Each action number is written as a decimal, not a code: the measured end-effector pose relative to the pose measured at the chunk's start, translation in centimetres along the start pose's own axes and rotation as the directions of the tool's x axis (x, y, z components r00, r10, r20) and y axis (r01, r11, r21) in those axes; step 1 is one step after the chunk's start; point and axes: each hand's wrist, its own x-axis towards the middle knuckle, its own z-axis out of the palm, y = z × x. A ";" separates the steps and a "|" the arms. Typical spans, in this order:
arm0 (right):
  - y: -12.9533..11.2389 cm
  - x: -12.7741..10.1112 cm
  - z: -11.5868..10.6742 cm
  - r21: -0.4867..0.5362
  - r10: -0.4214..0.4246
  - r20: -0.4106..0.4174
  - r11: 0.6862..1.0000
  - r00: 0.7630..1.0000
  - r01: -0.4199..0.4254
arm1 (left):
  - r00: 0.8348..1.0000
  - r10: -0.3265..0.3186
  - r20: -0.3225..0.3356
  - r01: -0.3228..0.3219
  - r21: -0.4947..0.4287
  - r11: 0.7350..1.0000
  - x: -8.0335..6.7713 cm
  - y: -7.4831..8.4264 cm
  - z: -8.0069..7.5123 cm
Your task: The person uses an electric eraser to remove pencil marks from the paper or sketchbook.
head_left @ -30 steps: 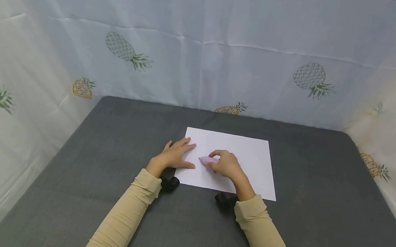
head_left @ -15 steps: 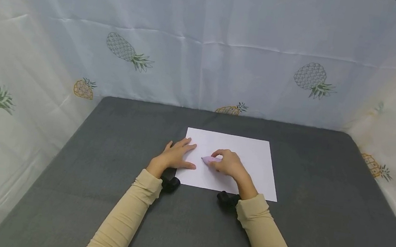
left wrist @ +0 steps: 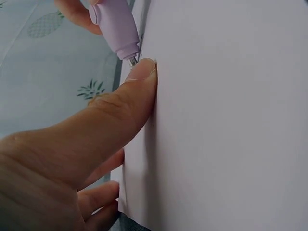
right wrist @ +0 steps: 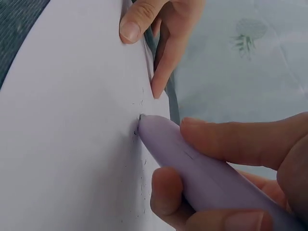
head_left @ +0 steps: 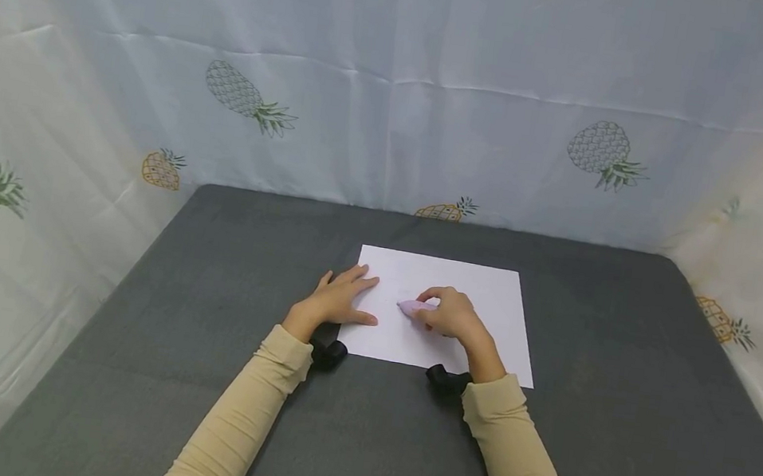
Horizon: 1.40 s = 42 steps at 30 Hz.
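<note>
A dark grey table point(head_left: 204, 375) stood inside walls of pale pineapple-print cloth point(head_left: 156, 80). A white sheet of paper point(head_left: 484, 284) lay flat near its middle. The left hand point(head_left: 337, 302) rested on the sheet's left edge, fingers straight and spread. Just beside it, the right hand point(head_left: 452, 316) gripped a lilac pen point(head_left: 416, 305), its tip touching the paper beside faint marks.

White paper point(head_left: 482, 299) on grey table point(head_left: 219, 265)
</note>
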 end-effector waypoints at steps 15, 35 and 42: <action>0.4 -0.2 -0.4 -0.005 0.007 -0.013 1.000 1.000 -0.007 | 1.000 0.010 -0.009 -0.010 -0.002 1.000 -0.1 -0.1 0.0; 1.0 -0.3 -1.1 -0.009 -0.020 -0.005 1.000 1.000 0.020 | 1.000 0.029 -0.012 -0.029 -0.010 1.000 -0.1 -0.3 0.0; 1.8 -0.6 -2.2 0.098 -0.015 0.015 0.995 1.000 0.013 | 0.999 0.029 -0.021 -0.030 -0.023 0.999 0.1 -0.3 0.0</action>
